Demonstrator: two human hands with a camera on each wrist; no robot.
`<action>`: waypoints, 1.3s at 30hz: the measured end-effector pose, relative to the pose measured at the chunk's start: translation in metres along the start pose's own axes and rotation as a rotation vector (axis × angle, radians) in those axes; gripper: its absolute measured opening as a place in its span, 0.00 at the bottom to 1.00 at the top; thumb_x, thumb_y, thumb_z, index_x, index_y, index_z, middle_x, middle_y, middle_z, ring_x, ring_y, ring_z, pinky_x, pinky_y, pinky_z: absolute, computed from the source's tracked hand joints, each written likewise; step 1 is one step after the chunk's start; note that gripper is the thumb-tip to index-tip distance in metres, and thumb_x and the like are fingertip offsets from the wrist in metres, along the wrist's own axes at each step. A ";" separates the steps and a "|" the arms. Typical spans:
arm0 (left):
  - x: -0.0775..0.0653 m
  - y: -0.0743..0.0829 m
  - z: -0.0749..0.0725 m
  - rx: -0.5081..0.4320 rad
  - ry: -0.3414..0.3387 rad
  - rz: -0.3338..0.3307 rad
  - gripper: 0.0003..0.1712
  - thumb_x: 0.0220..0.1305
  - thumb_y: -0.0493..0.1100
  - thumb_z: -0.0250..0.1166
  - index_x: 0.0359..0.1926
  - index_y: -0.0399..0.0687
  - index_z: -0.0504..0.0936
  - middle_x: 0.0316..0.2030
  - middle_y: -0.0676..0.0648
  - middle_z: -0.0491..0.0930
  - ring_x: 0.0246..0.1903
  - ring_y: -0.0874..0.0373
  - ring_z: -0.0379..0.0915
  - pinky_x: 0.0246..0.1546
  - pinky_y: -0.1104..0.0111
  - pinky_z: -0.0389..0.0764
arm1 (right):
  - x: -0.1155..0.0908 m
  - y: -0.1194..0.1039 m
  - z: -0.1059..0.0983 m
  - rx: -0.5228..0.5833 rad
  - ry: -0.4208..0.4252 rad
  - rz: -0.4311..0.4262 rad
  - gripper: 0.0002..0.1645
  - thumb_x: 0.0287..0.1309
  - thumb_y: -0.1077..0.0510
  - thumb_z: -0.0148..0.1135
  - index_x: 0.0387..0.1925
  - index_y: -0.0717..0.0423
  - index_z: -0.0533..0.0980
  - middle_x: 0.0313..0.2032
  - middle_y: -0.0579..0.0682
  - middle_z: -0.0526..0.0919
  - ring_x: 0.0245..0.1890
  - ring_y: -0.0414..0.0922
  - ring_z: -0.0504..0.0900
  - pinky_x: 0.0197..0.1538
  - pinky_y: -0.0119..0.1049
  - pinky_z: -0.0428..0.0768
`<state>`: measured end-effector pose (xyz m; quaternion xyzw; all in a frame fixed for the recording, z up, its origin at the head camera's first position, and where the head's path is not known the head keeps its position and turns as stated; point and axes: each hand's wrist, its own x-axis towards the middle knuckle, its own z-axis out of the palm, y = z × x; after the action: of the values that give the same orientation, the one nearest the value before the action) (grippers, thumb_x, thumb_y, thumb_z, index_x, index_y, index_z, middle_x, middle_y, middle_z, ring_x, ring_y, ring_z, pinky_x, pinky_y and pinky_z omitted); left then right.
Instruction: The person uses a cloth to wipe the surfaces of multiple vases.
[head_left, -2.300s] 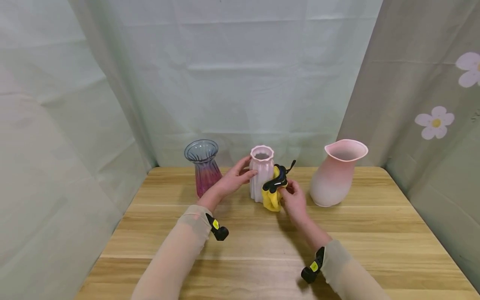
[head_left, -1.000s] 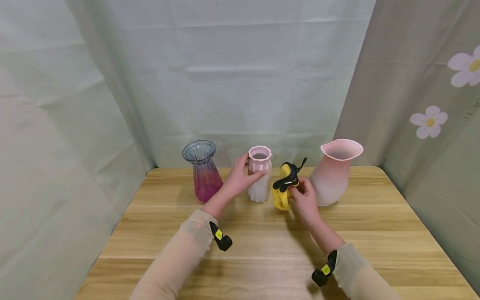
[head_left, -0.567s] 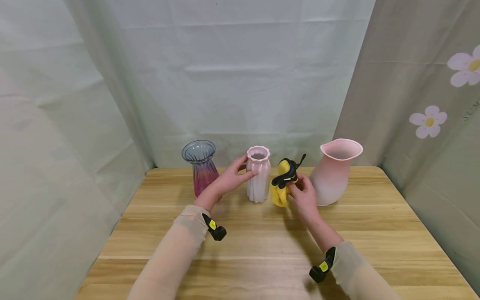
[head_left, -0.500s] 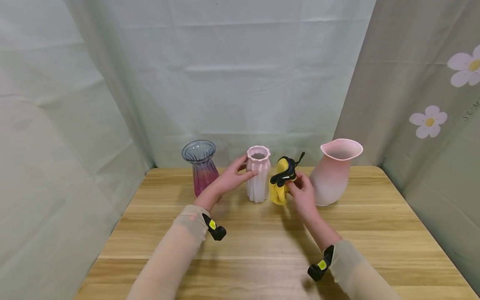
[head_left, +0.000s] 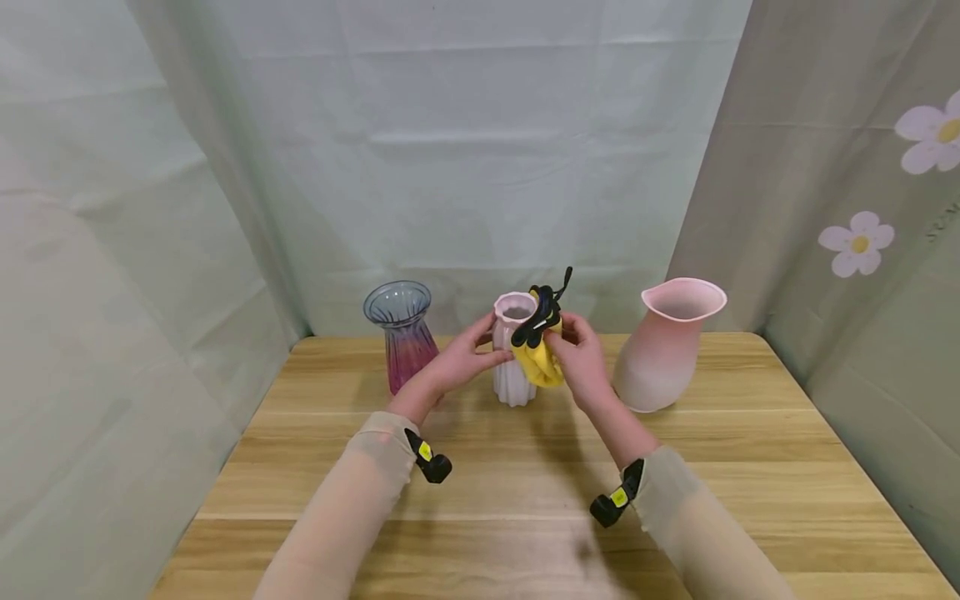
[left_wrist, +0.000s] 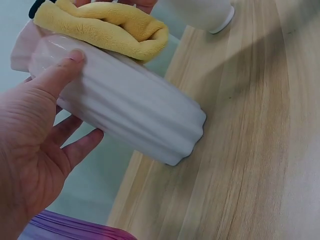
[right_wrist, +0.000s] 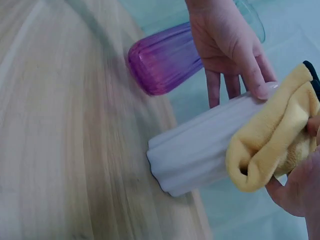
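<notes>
Wooden table (head_left: 487,492), middle vase (left_wrist: 135,107) upright, left fingers (left_wrist: 85,145) wide around it, right fingers (right_wrist: 287,199) tight on yellow cloth (head_left: 542,365)

we are losing some of the white vase (head_left: 513,385) behind the yellow cloth (head_left: 542,360); the left wrist view is cropping the purple vase (left_wrist: 75,230), the right wrist view the right hand (right_wrist: 303,187).

Reaching forward and inward with left arm (head_left: 337,508) and right arm (head_left: 705,525), both sleeved, bare just past the cuffs. Gripping with left hand (head_left: 461,367), with thumb (left_wrist: 59,76) on near side and fingers (left_wrist: 84,148) splayed on far side. Pinching with right hand (head_left: 583,358), between thumb and fingers. Holding hands near each other but apart, at similar height.
</notes>
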<state>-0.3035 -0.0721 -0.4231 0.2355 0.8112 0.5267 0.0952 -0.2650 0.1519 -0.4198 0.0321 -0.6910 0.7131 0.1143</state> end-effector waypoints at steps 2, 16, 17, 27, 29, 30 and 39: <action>0.000 0.001 0.000 0.007 0.001 -0.001 0.48 0.66 0.57 0.71 0.79 0.77 0.54 0.75 0.57 0.61 0.73 0.49 0.58 0.67 0.48 0.69 | 0.001 -0.001 -0.001 -0.044 -0.017 -0.001 0.22 0.63 0.60 0.65 0.57 0.62 0.77 0.51 0.60 0.80 0.50 0.50 0.78 0.47 0.34 0.80; 0.000 0.002 0.002 -0.003 0.006 -0.002 0.49 0.65 0.55 0.72 0.80 0.72 0.55 0.75 0.54 0.62 0.71 0.48 0.61 0.66 0.49 0.71 | -0.006 0.039 -0.009 -0.055 -0.030 0.051 0.17 0.64 0.67 0.61 0.55 0.65 0.76 0.48 0.58 0.80 0.47 0.49 0.78 0.44 0.32 0.80; 0.000 0.002 0.003 -0.001 0.008 -0.003 0.50 0.65 0.56 0.72 0.80 0.72 0.54 0.75 0.54 0.62 0.71 0.49 0.61 0.66 0.49 0.72 | -0.007 0.046 -0.010 -0.065 -0.026 0.055 0.18 0.64 0.67 0.61 0.55 0.65 0.76 0.48 0.58 0.80 0.46 0.48 0.78 0.43 0.31 0.80; 0.000 0.003 0.004 0.014 0.013 -0.002 0.49 0.65 0.57 0.72 0.80 0.74 0.54 0.75 0.55 0.62 0.71 0.50 0.61 0.66 0.50 0.71 | -0.019 0.081 -0.009 -0.062 0.018 0.105 0.16 0.62 0.68 0.62 0.52 0.64 0.77 0.44 0.55 0.81 0.42 0.45 0.78 0.39 0.30 0.78; 0.000 0.002 0.004 0.017 0.015 0.005 0.49 0.65 0.57 0.71 0.80 0.73 0.54 0.75 0.55 0.62 0.71 0.49 0.61 0.66 0.49 0.71 | -0.019 0.081 -0.009 -0.053 0.025 0.103 0.17 0.62 0.67 0.62 0.53 0.65 0.76 0.45 0.54 0.80 0.42 0.44 0.77 0.39 0.30 0.78; 0.000 0.001 0.004 0.016 0.015 0.009 0.49 0.65 0.57 0.71 0.80 0.73 0.55 0.75 0.55 0.62 0.71 0.49 0.61 0.66 0.49 0.70 | -0.019 0.081 -0.008 -0.042 0.026 0.108 0.17 0.62 0.68 0.61 0.53 0.65 0.76 0.45 0.54 0.80 0.43 0.44 0.77 0.39 0.30 0.78; 0.000 0.000 0.004 0.026 0.010 0.029 0.48 0.66 0.56 0.71 0.80 0.72 0.55 0.75 0.55 0.61 0.71 0.47 0.60 0.67 0.49 0.70 | -0.019 0.068 -0.007 0.056 0.039 0.141 0.16 0.65 0.68 0.58 0.55 0.64 0.75 0.49 0.56 0.78 0.44 0.45 0.77 0.42 0.31 0.78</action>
<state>-0.3020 -0.0692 -0.4250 0.2458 0.8151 0.5185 0.0801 -0.2598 0.1551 -0.4904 -0.0274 -0.6688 0.7390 0.0765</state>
